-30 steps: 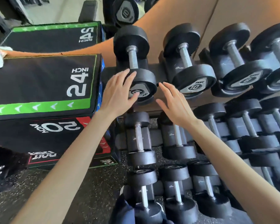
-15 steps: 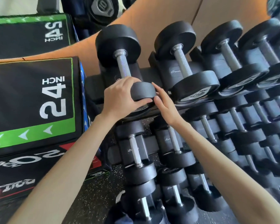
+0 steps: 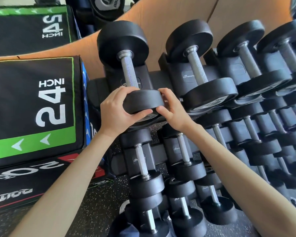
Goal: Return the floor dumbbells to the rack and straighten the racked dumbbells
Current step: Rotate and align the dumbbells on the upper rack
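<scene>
- Left hand (image 3: 116, 108) is gripping the near head of the end dumbbell (image 3: 129, 72) on the top tier of the rack (image 3: 186, 77). Its fingers (image 3: 126, 93) are curling over the head's upper edge, with the thumb underneath.
- Right hand (image 3: 173, 111) is pinching the same head from the other side, fingers on the rim and thumb at the lower edge.
- Change: a second ago both hands were open and only reaching toward this head; now both are grasping it. The dumbbell is sitting in the same end saddle as before.
- Reading: the straightening step is starting on this dumbbell, probably a twist or nudge to line it up with the neighbouring dumbbell (image 3: 196, 69).
- Cannot tell whether any dumbbells are lying loose on the floor (image 3: 96, 211).
- Stacked plyo boxes (image 3: 32, 103) are standing just left of the rack.
</scene>
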Available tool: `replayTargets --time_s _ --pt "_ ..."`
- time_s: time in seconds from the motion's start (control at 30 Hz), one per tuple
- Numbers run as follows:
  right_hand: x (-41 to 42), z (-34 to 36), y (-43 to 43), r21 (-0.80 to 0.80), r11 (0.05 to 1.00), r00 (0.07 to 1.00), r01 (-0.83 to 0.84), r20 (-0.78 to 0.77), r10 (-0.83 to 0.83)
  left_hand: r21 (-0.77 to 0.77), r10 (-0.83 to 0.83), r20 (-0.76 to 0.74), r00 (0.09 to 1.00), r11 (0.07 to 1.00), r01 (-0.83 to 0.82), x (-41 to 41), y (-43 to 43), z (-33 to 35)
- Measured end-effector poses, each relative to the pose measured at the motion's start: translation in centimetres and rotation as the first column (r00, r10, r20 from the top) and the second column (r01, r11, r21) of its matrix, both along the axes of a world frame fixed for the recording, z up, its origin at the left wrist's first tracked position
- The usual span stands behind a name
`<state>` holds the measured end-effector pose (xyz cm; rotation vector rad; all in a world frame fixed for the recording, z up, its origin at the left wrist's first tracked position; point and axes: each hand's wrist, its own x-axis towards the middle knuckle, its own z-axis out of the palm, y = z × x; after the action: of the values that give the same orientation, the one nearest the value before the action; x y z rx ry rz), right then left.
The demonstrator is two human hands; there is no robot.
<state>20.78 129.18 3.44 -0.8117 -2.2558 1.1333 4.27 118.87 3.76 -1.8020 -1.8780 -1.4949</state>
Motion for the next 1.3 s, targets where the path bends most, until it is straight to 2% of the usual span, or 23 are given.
replayTargets --time_s 0.23,0.4,0.5,0.57,0.6,0.67,0.7,0.77,0.83,0.97,1.03,1.1,1.3 --pt "-0.2 4.2 -0.6 0.313 0.947 0.955 -0.077 0.296 -0.020 0.131 -0.063 0.225 0.972 0.991 0.033 -0.4 -0.4 -2.2" --pt "-1.7 6.0 -1.9 0.569 0.812 0.919 -0.132 0.377 -0.115 0.185 -0.040 0.388 0.921 0.982 -0.035 -0.2 -0.5 -3.5" --pt "-1.8 6.0 -2.3 0.612 0.781 0.927 -0.125 0.352 -0.128 0.163 -0.032 0.437 0.899 0.986 -0.044 -0.2 -0.7 -3.8" --pt "-1.1 5.3 -2.0 0.561 0.823 0.942 -0.091 0.317 -0.112 0.103 -0.042 0.409 0.912 0.995 -0.001 -0.2 -0.6 -3.7" --pt "-0.7 4.8 -1.7 0.481 0.873 0.953 -0.072 0.293 -0.082 0.062 -0.047 0.386 0.921 0.998 0.025 -0.1 -0.6 -3.5" --pt "-0.1 3.9 -1.2 0.228 0.972 0.982 -0.057 0.187 0.013 -0.028 -0.051 0.345 0.937 0.998 0.065 0.1 -0.7 -2.8" --pt "0.1 3.3 -1.0 0.104 0.993 0.994 -0.060 0.099 0.050 -0.074 -0.044 0.332 0.942 0.995 0.072 0.2 -0.9 -2.4" --pt "0.4 1.9 -0.5 -0.112 0.990 0.994 -0.081 -0.087 0.071 -0.163 -0.021 0.296 0.955 0.984 0.072 0.1 -1.3 -1.6" --pt "0.6 0.3 0.0 -0.292 0.952 0.980 -0.086 -0.197 0.029 -0.233 -0.029 0.207 0.978 0.969 0.079 -0.3 -1.5 -0.5" --pt "0.4 -2.4 0.0 -0.479 0.870 0.939 -0.121 -0.340 -0.057 -0.296 -0.082 -0.093 0.992 0.954 0.051 0.5 0.1 2.2" --pt "0.4 -3.5 -0.1 -0.513 0.843 0.922 -0.164 -0.384 -0.055 -0.233 -0.038 -0.148 0.988 0.972 0.003 1.1 0.8 2.5" --pt "0.2 -4.0 -0.2 -0.506 0.847 0.915 -0.162 -0.398 -0.062 -0.167 -0.021 -0.135 0.991 0.986 -0.001 1.2 1.0 2.1" --pt "-1.9 -3.1 -0.9 -0.302 0.953 0.900 -0.027 -0.422 -0.108 -0.073 -0.004 -0.083 0.997 0.997 -0.002 0.2 0.0 1.0"
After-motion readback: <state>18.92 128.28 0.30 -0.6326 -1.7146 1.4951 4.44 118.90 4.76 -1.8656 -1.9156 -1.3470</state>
